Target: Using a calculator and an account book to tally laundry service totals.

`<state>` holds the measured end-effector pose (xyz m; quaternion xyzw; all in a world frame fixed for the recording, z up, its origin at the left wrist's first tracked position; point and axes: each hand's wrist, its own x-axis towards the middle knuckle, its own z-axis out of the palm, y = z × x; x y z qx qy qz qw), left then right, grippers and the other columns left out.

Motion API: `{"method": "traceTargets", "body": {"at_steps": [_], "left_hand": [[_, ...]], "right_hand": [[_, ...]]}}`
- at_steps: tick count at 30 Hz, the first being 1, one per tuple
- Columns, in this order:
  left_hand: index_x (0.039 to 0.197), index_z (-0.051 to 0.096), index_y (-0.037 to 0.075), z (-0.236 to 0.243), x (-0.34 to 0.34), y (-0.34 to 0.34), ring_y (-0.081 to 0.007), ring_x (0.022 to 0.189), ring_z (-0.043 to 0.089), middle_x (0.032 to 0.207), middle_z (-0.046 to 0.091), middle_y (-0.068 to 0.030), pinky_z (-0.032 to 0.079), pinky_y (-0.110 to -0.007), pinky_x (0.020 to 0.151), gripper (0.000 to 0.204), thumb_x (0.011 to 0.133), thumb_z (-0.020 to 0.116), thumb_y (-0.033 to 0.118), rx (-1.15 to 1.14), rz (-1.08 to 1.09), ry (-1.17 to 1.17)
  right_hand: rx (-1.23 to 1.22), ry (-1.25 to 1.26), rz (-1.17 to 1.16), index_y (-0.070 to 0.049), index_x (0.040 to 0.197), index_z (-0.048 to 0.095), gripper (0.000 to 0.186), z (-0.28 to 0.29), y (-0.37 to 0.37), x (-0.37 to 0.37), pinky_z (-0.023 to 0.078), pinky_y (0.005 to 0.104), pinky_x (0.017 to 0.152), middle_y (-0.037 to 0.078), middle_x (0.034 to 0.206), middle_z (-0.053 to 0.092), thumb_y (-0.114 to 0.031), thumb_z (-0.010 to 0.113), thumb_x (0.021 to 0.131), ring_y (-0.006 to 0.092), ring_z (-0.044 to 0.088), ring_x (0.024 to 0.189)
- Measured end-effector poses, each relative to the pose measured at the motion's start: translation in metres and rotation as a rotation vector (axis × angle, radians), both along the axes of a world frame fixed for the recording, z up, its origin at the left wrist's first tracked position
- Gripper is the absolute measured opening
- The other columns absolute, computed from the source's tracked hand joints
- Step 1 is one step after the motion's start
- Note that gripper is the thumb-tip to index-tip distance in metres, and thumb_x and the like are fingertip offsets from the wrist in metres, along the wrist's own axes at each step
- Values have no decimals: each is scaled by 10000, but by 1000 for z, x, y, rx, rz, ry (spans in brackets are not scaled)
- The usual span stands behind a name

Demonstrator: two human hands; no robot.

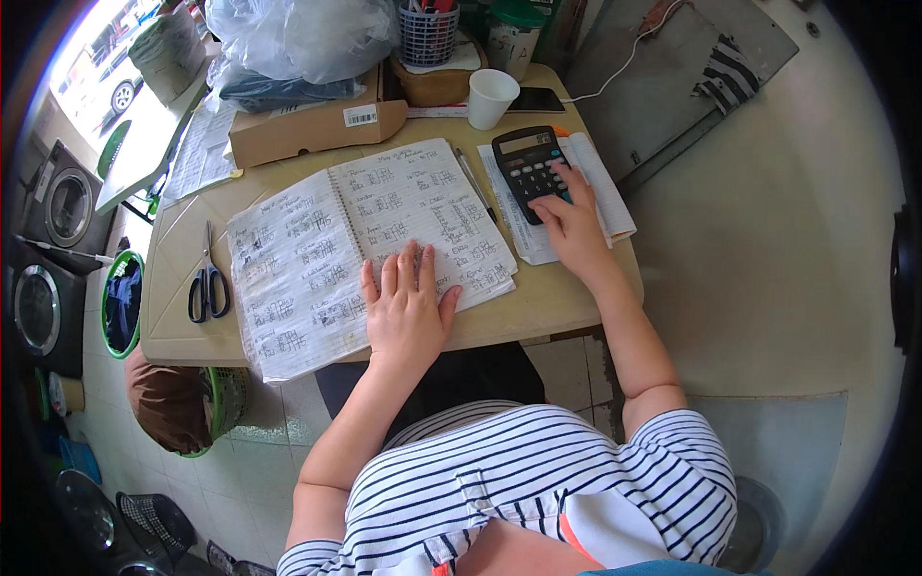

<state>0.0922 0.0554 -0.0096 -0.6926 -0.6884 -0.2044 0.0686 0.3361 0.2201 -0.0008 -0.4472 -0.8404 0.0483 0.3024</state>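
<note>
My left hand (405,307) lies palm down on the right page of an open spiral notebook (288,278) with handwritten pages, fingers stretched out and apart. My right hand (567,226) rests over a black calculator (519,154), with fingertips on or just above its keys and nothing gripped. The calculator sits on a stack of lined paper (600,192) at the table's right. A pen (473,180) lies between notebook and calculator. Dark-handled scissors (208,288) lie left of the notebook.
On the tan table (178,326) stand a white cup (492,96), a phone (533,101), a cardboard box (307,130), plastic bags (288,38) and a pen basket (427,29). Washing machines (60,206) and laundry baskets (125,302) are at left. A wall (788,240) borders the right.
</note>
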Motion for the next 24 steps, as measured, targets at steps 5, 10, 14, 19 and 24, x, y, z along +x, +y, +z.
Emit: {"method": "traceTargets", "body": {"at_steps": [5,10,14,19,24], "left_hand": [[1416,556,30,-2,1,0,-343,1331,488,1457,532,-150,248,-579,1199,589,990,587,435,13,-5,-3],[1412,559,42,0,1,-1,-345,1335,483,1460,526,-150,245,-581,1199,580,987,591,435,-2,-2,-20],[1382,572,59,2,-1,-3,-350,1343,474,1470,513,-153,237,-588,1201,549,983,597,434,-9,-11,-23],[1352,585,70,2,-3,-5,-365,1351,465,1478,502,-165,222,-601,1204,531,972,615,440,-15,-24,-31],[1354,590,73,3,-2,-9,-368,1355,454,1474,498,-168,216,-606,1202,538,958,642,433,-6,-48,-40]], "right_hand": [[-7,67,-37,-124,995,784,128,6,7,-9,162,667,1201,152,1564,436,-200,683,971,454,298,1499],[58,123,-9,-89,932,784,137,8,-4,-1,122,659,1210,147,1533,480,-188,693,959,447,321,1490],[-137,181,-31,-48,931,775,159,10,-6,19,331,544,1163,181,1486,515,-180,693,966,405,440,1421],[-113,406,-115,0,932,757,185,10,7,35,509,398,1013,208,1446,540,-163,683,979,346,579,1279],[-57,170,-125,24,994,730,195,0,8,40,505,381,988,199,1464,526,-118,600,1026,276,605,1228]]}}
